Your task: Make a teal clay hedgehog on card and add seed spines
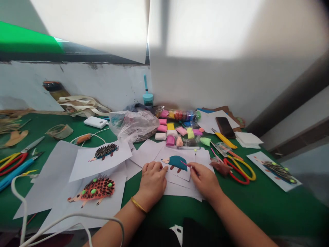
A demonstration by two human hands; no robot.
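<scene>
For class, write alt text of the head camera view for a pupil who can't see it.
The right hand holds a thin pink stick over a blue hedgehog figure on white paper, while the left hand rests at the paper's left. Three more hedgehog pictures lie to the sides on the green table, with colourful packets beyond.
</scene>
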